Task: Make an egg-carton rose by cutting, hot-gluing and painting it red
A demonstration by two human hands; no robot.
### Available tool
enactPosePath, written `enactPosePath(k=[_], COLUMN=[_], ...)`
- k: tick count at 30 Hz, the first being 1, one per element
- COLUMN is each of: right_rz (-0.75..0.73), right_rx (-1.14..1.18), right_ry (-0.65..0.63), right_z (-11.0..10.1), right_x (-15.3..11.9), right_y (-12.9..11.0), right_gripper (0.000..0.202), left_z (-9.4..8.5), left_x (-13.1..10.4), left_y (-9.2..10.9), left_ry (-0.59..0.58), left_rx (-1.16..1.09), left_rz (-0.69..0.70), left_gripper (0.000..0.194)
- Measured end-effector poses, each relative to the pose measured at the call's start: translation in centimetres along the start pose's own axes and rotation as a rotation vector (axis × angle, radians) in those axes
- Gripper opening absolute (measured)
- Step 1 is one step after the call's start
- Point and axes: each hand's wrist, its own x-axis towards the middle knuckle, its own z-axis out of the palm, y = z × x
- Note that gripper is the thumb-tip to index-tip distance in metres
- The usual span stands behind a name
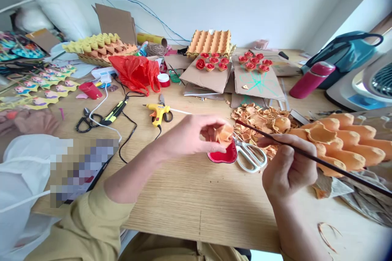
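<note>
My left hand (204, 134) holds an orange flower shape cut from egg carton (224, 133) between thumb and fingers. Just under it sits a small dish of red paint (225, 155), partly hidden by the hand. To the right, my right hand (289, 167) grips a long dark paintbrush (324, 162), its reddish tip (240, 122) near the flower but apart from it. White-handled scissors (251, 157) lie between the dish and my right hand. Red painted flowers (200, 64) stand on two cardboard pieces (259, 81) farther back.
Orange egg cartons (352, 142) and scraps (254, 116) lie at right. Behind are a pink bottle (312, 79) and red bag (136, 73). A yellow glue gun (157, 113), black scissors (84, 120) and cables lie left, near a tablet (98, 159) and another person's sleeve (27, 159).
</note>
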Motion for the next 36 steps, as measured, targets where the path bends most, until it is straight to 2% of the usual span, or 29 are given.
enactPosePath(k=[2, 4, 6, 10, 12, 13, 16, 17, 20, 22, 25, 31, 36], right_rz=[0.021, 0.030, 0.025, 0.019, 0.025, 0.026, 0.028, 0.024, 0.008, 0.007, 0.014, 0.006, 0.014], right_rx=[0.014, 0.025, 0.022, 0.020, 0.019, 0.019, 0.033, 0.041, 0.089, 0.149, 0.207, 0.206, 0.190], right_ry=[0.017, 0.021, 0.027, 0.031, 0.017, 0.012, 0.008, 0.010, -0.001, -0.028, -0.104, -0.295, -0.356], right_z=[-0.1, -0.2, -0.3, -0.4, -0.4, -0.5, -0.5, -0.5, -0.5, -0.5, -0.5, -0.7, -0.7], right_x=[0.3, 0.5, 0.6, 0.5, 0.5, 0.4, 0.4, 0.4, 0.3, 0.1, -0.2, -0.5, -0.8], right_y=[0.0, -0.1, -0.1, -0.2, -0.2, -0.2, -0.1, -0.1, -0.2, -0.3, -0.5, -0.8, -0.6], right_gripper=[0.015, 0.014, 0.014, 0.015, 0.015, 0.015, 0.016, 0.015, 0.015, 0.016, 0.017, 0.019, 0.019], left_z=[0.8, 1.1, 1.0, 0.8, 1.2, 1.4, 1.5, 1.5, 1.7, 1.9, 2.2, 2.1, 2.3], left_x=[0.5, 0.8, 0.9, 1.2, 1.3, 1.2, 0.7, 0.4, -0.7, -1.3, -1.9, -2.4, -2.8], left_y=[-1.1, -1.8, -1.8, -1.4, -1.5, -1.6, -1.8, -2.0, -2.6, -3.3, -4.2, -4.8, -5.2], left_ry=[-0.091, -0.140, -0.135, -0.038, -0.108, -0.137, -0.003, 0.008, -0.024, 0.033, 0.067, 0.114, 0.129], left_rx=[0.199, 0.309, 0.332, 0.330, 0.392, 0.381, 0.238, 0.183, -0.029, -0.220, -0.388, -0.350, -0.365], left_rz=[0.037, 0.029, 0.035, 0.016, 0.031, 0.024, -0.039, -0.067, -0.190, -0.274, -0.308, -0.263, -0.243], left_gripper=[0.025, 0.025, 0.023, 0.030, 0.025, 0.029, 0.039, 0.040, 0.040, 0.044, 0.048, 0.049, 0.050])
